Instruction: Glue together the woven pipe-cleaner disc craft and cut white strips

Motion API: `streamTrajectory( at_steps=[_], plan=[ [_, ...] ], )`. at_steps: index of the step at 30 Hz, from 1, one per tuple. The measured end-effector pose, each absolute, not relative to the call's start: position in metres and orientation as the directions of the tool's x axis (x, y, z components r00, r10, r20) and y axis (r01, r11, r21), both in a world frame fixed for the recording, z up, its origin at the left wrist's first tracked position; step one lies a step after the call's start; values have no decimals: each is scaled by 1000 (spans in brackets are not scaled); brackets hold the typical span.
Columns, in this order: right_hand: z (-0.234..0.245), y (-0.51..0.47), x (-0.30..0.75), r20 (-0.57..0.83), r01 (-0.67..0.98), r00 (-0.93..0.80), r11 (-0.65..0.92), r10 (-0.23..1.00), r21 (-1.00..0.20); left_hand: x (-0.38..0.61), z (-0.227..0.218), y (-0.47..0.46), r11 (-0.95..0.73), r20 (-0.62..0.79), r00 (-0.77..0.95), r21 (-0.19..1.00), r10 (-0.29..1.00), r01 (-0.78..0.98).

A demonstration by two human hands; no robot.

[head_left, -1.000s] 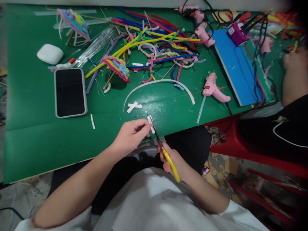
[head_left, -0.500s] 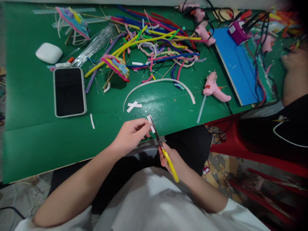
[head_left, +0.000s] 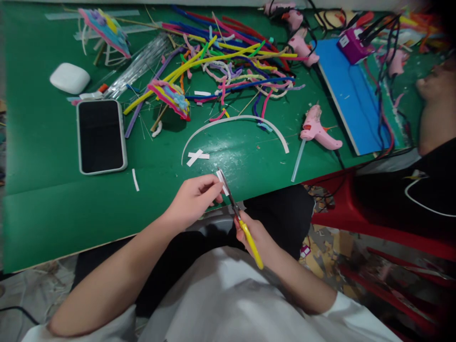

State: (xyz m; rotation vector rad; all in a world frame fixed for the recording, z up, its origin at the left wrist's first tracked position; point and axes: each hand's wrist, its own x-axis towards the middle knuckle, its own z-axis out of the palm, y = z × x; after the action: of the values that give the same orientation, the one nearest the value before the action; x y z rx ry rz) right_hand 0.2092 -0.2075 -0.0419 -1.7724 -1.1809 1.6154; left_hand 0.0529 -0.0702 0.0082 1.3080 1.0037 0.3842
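Observation:
My left hand (head_left: 199,197) pinches a short white paper strip (head_left: 220,175) just over the table's near edge. In my right hand (head_left: 254,235) is a pair of scissors with yellow handles (head_left: 252,244). Their dark blades (head_left: 230,190) lie along the strip, pointing up and away from me; whether they touch its edge I cannot tell. Two crossed white strips (head_left: 198,156) rest on the table a little beyond my left hand. A long curved white strip (head_left: 235,119) arches behind them. Another small white strip (head_left: 135,180) lies to the left.
A phone (head_left: 101,137) and a white case (head_left: 70,78) are at the left. Pipe cleaners (head_left: 213,61) heap at the back. A pink glue gun (head_left: 315,128) with its cord and a blue board (head_left: 351,99) lie right. Another person's arm (head_left: 436,109) rests at the far right.
Hands, scissors and strip stay nearly as they were. The whole view has shifted very slightly; no object has clearly been moved.

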Motion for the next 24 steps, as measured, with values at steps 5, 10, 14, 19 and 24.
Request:
streamTrajectory(
  at_steps=[5,10,14,19,24],
  plan=[
    [-41,-207,209,-588,266,-59,-555,807,-788,52,10,-69,242,-379,543,920,749,308],
    [-47,-208,208,-591,265,-58,-559,804,-786,51,13,-67,222,-350,496,928,795,299],
    [-49,-210,207,-590,257,-65,-557,805,-789,51,14,-66,223,-340,454,930,824,291],
    [-48,-210,207,-599,265,-68,-564,798,-782,50,14,-65,218,-340,468,930,816,296],
    [-48,-211,211,-584,319,-74,-536,808,-782,50,14,-66,218,-353,487,925,799,312]
  ],
)
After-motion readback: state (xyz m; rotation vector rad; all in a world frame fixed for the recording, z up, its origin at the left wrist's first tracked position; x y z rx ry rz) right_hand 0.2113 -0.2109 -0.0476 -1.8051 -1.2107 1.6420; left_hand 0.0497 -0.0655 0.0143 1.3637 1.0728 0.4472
